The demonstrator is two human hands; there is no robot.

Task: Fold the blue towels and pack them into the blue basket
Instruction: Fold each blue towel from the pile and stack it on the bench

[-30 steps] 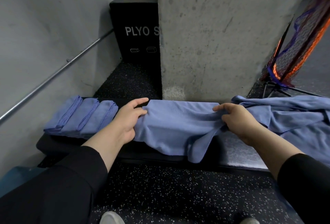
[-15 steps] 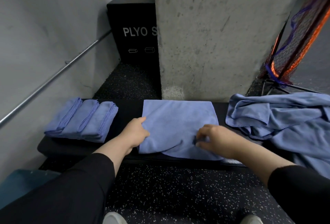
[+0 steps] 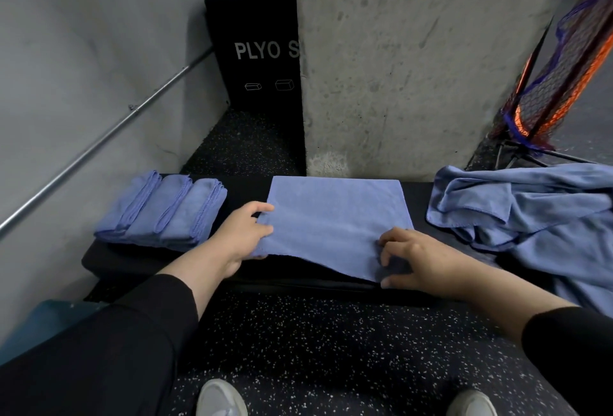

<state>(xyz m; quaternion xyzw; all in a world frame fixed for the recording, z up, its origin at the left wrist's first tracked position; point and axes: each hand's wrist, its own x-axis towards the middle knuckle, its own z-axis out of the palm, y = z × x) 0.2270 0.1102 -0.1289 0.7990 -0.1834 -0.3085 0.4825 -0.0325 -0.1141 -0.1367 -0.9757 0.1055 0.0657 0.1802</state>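
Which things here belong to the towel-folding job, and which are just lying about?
Job:
flat towel
left hand
right hand
folded towels
unfolded pile
bench

Lying about:
black box
netting
wall rail
concrete pillar

- grey wall (image 3: 83, 50) at left, with a slanting metal rail (image 3: 109, 137)
- concrete pillar (image 3: 414, 60) in the middle
- black box (image 3: 255, 40) marked "plyo s" behind it
- speckled black floor (image 3: 331, 349)
- black bench (image 3: 132, 259)
- orange net (image 3: 564, 77) at right
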